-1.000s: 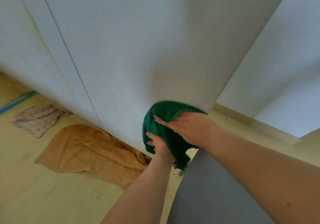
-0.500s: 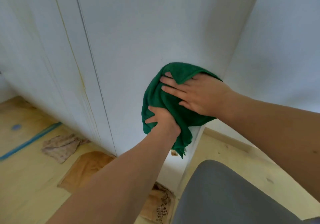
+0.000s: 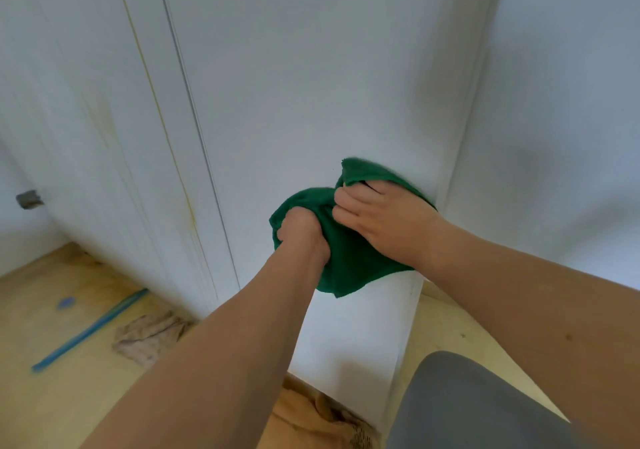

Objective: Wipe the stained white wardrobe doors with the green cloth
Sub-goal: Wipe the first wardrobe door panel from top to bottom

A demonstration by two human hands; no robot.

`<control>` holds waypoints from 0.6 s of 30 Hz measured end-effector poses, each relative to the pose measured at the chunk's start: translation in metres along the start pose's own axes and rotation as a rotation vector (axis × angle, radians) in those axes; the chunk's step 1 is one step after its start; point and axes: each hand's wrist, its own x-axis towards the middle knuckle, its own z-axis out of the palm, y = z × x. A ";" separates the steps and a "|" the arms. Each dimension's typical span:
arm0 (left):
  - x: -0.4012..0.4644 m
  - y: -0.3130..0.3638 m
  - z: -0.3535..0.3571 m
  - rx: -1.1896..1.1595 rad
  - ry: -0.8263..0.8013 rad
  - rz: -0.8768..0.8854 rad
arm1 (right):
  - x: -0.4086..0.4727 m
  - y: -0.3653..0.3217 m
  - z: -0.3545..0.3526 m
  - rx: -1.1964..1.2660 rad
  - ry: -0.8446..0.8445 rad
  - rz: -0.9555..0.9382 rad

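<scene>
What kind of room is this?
Probably a bedroom at home: tall white wardrobe doors being wiped with a green cloth, a pale wooden floor, and old rags lying on it.

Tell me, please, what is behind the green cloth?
The green cloth lies against the white wardrobe door, held there by the left hand and right hand. Any stain under it is covered.

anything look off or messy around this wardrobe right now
Yes. Yellowish streaks run down the door edge left of the green cloth, unwiped. A crumpled brownish rag lies on the floor at the wardrobe's foot, and a blue strip lies slantwise beside it.
</scene>
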 end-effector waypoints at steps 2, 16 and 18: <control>-0.040 0.025 -0.011 0.055 -0.075 0.062 | 0.011 0.009 -0.021 0.082 0.003 0.126; -0.177 0.203 -0.042 0.241 -0.181 0.562 | 0.043 0.131 -0.167 0.178 0.141 0.412; -0.182 0.215 -0.036 0.216 -0.214 0.650 | 0.042 0.151 -0.171 0.123 0.174 0.416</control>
